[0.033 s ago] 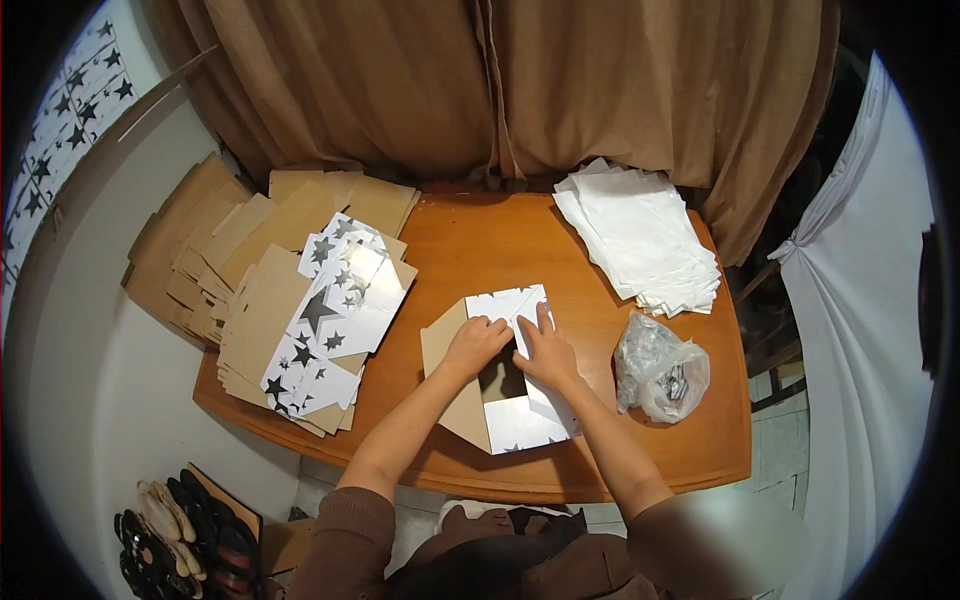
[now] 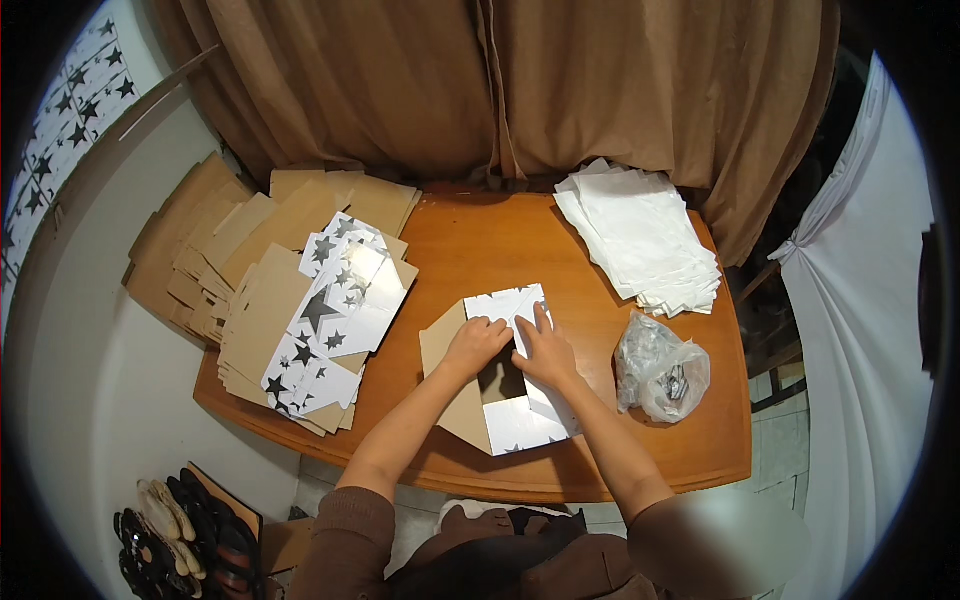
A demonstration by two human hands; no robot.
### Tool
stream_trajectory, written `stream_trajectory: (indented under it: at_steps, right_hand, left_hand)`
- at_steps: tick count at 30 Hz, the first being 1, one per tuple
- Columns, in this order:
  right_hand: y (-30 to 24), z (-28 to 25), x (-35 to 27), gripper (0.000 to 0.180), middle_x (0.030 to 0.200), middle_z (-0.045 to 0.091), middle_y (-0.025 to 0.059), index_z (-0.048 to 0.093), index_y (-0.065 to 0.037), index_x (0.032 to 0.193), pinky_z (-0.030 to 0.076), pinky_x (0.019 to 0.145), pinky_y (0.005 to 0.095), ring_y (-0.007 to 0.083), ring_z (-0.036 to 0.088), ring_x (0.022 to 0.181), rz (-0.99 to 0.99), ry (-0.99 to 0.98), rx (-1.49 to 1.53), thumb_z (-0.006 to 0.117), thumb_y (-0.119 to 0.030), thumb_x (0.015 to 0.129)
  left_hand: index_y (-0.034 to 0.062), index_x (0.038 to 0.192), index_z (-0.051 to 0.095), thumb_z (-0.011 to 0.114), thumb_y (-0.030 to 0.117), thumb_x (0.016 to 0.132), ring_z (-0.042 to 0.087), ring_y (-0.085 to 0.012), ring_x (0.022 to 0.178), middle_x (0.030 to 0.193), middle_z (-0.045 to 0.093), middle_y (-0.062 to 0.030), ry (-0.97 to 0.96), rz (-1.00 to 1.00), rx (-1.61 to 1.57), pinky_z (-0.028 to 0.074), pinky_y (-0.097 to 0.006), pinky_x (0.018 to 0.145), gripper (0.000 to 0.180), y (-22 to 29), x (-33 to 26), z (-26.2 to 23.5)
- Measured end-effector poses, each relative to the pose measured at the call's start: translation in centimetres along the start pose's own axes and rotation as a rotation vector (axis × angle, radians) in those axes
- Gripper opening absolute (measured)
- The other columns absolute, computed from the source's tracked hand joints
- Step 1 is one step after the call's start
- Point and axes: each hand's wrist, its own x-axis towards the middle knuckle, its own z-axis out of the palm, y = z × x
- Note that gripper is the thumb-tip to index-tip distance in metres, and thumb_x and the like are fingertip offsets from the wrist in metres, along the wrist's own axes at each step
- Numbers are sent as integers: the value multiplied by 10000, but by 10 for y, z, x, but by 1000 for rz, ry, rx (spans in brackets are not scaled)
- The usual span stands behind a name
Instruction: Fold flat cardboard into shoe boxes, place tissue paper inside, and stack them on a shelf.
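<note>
A partly folded cardboard box point(image 2: 525, 425), white with dark stars on its outside and brown inside, lies in front of me on the wooden table. Its brown flap point(image 2: 455, 395) spreads out to the left, and a dark opening shows in its middle. My left hand point(image 2: 478, 345) has its fingers curled and pressed together at the far flap beside the opening. On the right-hand white flap rests my right hand point(image 2: 546, 352), its thumb by the opening and its fingers over the panel. Both hands grip the box; the exact fingertip contact is partly hidden.
Flat star-printed cardboard blanks point(image 2: 320, 320) lie at the left, near stacked brown cardboard point(image 2: 230, 225). White sheets point(image 2: 645, 235) are piled at the far right. A clear plastic bag point(image 2: 662, 370) with small metallic pieces sits nearer. Brown curtains point(image 2: 600, 90) hang behind the table point(image 2: 470, 235).
</note>
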Motion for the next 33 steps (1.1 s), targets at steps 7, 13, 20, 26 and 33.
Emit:
stream_trajectory:
  at_steps: [7,13,20,26,33]
  right_hand:
    - [9,-1,26,688,1448,296,129,475,-211,1290,461,908,473,439,384,1209,-296,-130,-60,724,-291,654]
    - [5,-8,37,665,1428,321,112,515,-205,1251,413,955,452,422,390,1196,-527,-311,-356,752,-225,629]
    - [5,-7,30,620,1411,330,159,520,-199,1251,369,1002,454,412,382,1214,-612,-248,-36,694,-187,657]
    - [-13,-9,25,592,1367,381,195,528,-191,1242,355,1021,439,375,387,1232,-613,-229,68,663,-181,666]
    - [-6,-3,28,578,1391,385,166,547,-157,1238,331,1046,427,356,370,1264,-541,-253,198,646,-177,669]
  left_hand:
    - [65,849,584,594,87,682,586,-232,699,775,544,-69,-76,-115,-44,479,-343,607,168,5,-12,-11]
    - [72,971,598,637,115,718,597,-275,798,959,563,-96,-325,-323,50,434,-396,755,260,32,-8,-21]
    - [93,1097,591,651,269,768,539,-352,1030,1162,526,-155,-246,-337,-359,419,-440,869,378,-5,-33,-49]
    - [155,1299,480,685,328,762,346,-418,1273,1416,230,-270,-226,-685,-526,355,-465,1011,600,-13,-66,-47]
    - [199,1345,404,709,364,748,279,-414,1305,1435,216,-214,-322,-589,-450,330,-509,1013,691,4,-57,-37]
